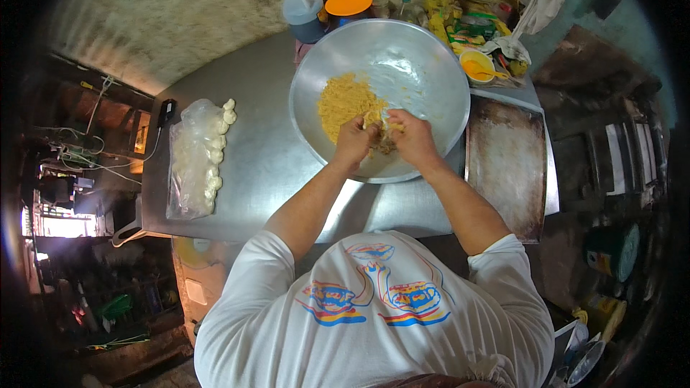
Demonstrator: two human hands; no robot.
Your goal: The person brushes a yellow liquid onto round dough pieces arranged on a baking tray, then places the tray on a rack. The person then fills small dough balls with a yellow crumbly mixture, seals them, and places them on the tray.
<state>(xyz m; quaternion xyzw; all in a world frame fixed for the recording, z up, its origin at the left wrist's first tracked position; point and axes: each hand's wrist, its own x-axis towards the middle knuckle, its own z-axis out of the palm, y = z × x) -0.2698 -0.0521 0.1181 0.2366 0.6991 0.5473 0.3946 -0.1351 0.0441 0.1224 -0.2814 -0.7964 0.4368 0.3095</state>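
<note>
A wide metal bowl (pixel 434 73) stands on the metal-topped table (pixel 264 118) before me. Yellow crumbly mixture (pixel 345 102) is heaped in its left half. Over the near part of the bowl, my left hand (pixel 354 141) and my right hand (pixel 414 134) face each other. Both pinch a small pale, yellow-dusted piece that looks like dough (pixel 373 117); fingers partly hide it. Beneath the hands lies a darker, brownish patch of crumbs (pixel 385 146). Left of the bowl, a row of white dough balls (pixel 216 156) sticks out from under clear plastic (pixel 188 167).
A stained baking tray (pixel 505 164) lies right of the bowl, overhanging the table's front edge. Behind stand a jug of dark liquid (pixel 302 13) and a container with an orange lid (pixel 349 3). A small yellow-filled bowl (pixel 474 62) with a spoon sits back right, beside wrappers (pixel 471 29).
</note>
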